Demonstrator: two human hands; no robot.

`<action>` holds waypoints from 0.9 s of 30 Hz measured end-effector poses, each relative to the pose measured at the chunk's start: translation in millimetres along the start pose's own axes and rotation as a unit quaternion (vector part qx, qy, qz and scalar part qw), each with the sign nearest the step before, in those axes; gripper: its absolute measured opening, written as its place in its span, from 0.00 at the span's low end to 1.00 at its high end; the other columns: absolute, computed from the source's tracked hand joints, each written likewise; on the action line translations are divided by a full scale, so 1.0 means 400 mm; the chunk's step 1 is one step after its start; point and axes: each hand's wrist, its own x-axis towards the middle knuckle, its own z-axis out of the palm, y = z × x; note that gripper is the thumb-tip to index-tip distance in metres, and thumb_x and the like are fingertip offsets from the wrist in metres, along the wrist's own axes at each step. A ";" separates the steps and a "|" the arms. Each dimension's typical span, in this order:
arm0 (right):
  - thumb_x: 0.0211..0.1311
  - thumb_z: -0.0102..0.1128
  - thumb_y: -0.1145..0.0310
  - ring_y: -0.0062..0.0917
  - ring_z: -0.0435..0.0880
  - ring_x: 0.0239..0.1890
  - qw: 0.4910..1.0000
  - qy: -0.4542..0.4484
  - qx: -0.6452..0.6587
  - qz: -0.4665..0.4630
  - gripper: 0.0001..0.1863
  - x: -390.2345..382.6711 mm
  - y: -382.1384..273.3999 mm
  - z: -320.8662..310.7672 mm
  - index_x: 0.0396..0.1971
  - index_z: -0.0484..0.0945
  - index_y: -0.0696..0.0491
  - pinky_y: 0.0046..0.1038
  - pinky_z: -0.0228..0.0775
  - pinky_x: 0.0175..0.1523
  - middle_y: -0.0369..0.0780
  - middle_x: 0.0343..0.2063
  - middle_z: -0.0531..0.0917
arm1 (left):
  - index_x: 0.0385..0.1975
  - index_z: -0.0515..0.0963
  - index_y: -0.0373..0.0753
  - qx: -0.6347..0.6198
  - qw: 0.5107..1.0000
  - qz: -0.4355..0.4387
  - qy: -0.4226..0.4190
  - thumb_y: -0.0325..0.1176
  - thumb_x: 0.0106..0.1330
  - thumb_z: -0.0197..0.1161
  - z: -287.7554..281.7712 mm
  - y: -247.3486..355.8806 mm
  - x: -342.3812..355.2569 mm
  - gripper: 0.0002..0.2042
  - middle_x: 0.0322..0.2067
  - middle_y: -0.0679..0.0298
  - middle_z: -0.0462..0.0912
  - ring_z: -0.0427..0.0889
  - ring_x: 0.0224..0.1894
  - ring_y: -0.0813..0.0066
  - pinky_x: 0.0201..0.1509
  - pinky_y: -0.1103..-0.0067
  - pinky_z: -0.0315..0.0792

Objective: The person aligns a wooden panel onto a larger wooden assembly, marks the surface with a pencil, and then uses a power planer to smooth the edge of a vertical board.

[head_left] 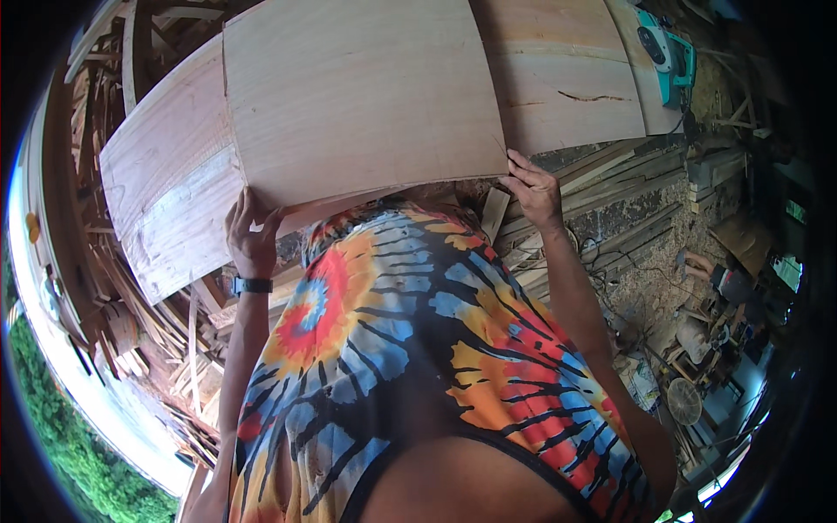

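A wide plywood sheet point(366, 96) lies in front of me, its near edge close to my body. My left hand point(250, 235) pinches its near left corner between thumb and fingers. At the near right corner my right hand point(532, 189) has its fingers closed on the same edge. Beneath this sheet a second wooden board point(170, 174) sticks out to the left. Another board point(562, 74) with a dark crack shows on the right. How far the sheets overlap is hidden.
A teal electric planer point(670, 61) rests on the boards at the far right. Stacked timber strips point(623, 200) and shavings point(641, 279) lie at the right, with more scrap wood point(187, 366) on the left. Another person point(728, 283) and a round fan point(684, 401) appear farther right.
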 end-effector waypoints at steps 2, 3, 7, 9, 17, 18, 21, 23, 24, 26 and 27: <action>0.54 0.72 0.76 0.32 0.88 0.52 1.000 -0.003 0.005 0.010 0.18 0.003 0.001 0.005 0.46 0.84 0.66 0.28 0.80 0.56 0.49 0.53 0.85 | 0.62 0.75 0.29 -0.009 1.000 -0.009 -0.003 0.37 0.54 0.78 -0.001 0.001 0.001 0.35 0.56 0.47 0.82 0.76 0.60 0.52 0.65 0.65 0.69; 0.54 0.72 0.76 0.32 0.88 0.52 1.000 -0.004 0.006 0.008 0.18 0.003 0.000 0.005 0.46 0.84 0.66 0.28 0.80 0.56 0.49 0.53 0.85 | 0.62 0.75 0.29 -0.008 1.000 -0.010 -0.002 0.37 0.54 0.78 0.001 -0.001 0.000 0.35 0.56 0.47 0.82 0.76 0.60 0.52 0.65 0.65 0.69; 0.55 0.72 0.75 0.33 0.87 0.54 1.000 -0.012 0.001 0.012 0.19 0.006 -0.006 0.006 0.47 0.83 0.67 0.28 0.78 0.57 0.50 0.54 0.85 | 0.62 0.75 0.29 -0.011 1.000 0.013 0.015 0.37 0.54 0.78 0.004 -0.004 0.003 0.35 0.53 0.48 0.84 0.77 0.59 0.52 0.65 0.65 0.69; 0.56 0.72 0.75 0.34 0.85 0.56 1.000 -0.017 -0.005 0.007 0.20 0.006 -0.003 0.004 0.48 0.82 0.67 0.28 0.77 0.59 0.51 0.54 0.84 | 0.61 0.75 0.29 -0.020 1.000 0.007 0.010 0.37 0.54 0.78 0.001 0.002 0.005 0.35 0.55 0.47 0.83 0.77 0.60 0.52 0.64 0.64 0.70; 0.59 0.68 0.74 0.35 0.85 0.56 0.999 -0.042 -0.033 0.011 0.18 0.021 -0.043 -0.009 0.49 0.84 0.61 0.31 0.76 0.59 0.50 0.56 0.83 | 0.57 0.77 0.26 -0.019 1.000 0.002 0.009 0.37 0.50 0.78 -0.006 -0.006 0.001 0.34 0.57 0.45 0.81 0.77 0.60 0.46 0.66 0.64 0.68; 0.58 0.68 0.75 0.36 0.85 0.56 0.999 -0.036 -0.026 0.013 0.18 0.020 -0.049 -0.009 0.49 0.83 0.62 0.31 0.76 0.60 0.50 0.56 0.83 | 0.58 0.77 0.26 -0.023 1.000 0.014 0.006 0.37 0.49 0.78 -0.009 -0.005 0.006 0.35 0.57 0.45 0.81 0.77 0.60 0.46 0.65 0.64 0.70; 0.57 0.68 0.76 0.37 0.85 0.57 1.000 -0.017 -0.013 0.007 0.19 0.007 -0.021 -0.006 0.49 0.83 0.63 0.31 0.74 0.61 0.51 0.56 0.83 | 0.57 0.77 0.27 -0.035 0.999 0.022 0.012 0.36 0.52 0.76 -0.015 0.006 0.023 0.32 0.56 0.45 0.81 0.78 0.55 0.46 0.61 0.64 0.74; 0.57 0.68 0.76 0.36 0.84 0.57 1.000 -0.024 -0.004 0.011 0.19 0.004 -0.024 -0.013 0.49 0.83 0.64 0.30 0.74 0.61 0.51 0.56 0.83 | 0.56 0.78 0.27 -0.032 0.999 0.017 0.012 0.36 0.53 0.75 -0.029 0.016 0.027 0.30 0.56 0.45 0.81 0.79 0.54 0.47 0.60 0.63 0.74; 0.56 0.68 0.77 0.36 0.84 0.57 0.999 -0.025 0.000 0.031 0.19 0.006 -0.026 -0.014 0.49 0.83 0.64 0.30 0.73 0.62 0.52 0.55 0.83 | 0.55 0.79 0.28 -0.035 0.999 0.018 -0.003 0.37 0.54 0.75 -0.037 0.018 0.031 0.29 0.56 0.45 0.81 0.80 0.53 0.48 0.59 0.63 0.75; 0.56 0.68 0.78 0.34 0.84 0.56 0.999 -0.031 0.008 0.029 0.19 0.001 -0.019 -0.018 0.49 0.83 0.65 0.30 0.74 0.60 0.51 0.56 0.83 | 0.53 0.80 0.28 -0.034 0.999 0.029 0.004 0.37 0.56 0.73 -0.055 0.030 0.043 0.26 0.54 0.46 0.82 0.81 0.50 0.47 0.56 0.62 0.76; 0.55 0.67 0.79 0.33 0.84 0.55 0.999 -0.033 0.017 0.036 0.19 0.002 -0.018 -0.018 0.48 0.83 0.66 0.29 0.74 0.59 0.51 0.56 0.83 | 0.52 0.80 0.29 -0.040 0.999 0.034 -0.006 0.37 0.57 0.72 -0.061 0.030 0.044 0.25 0.53 0.46 0.82 0.81 0.49 0.47 0.55 0.62 0.76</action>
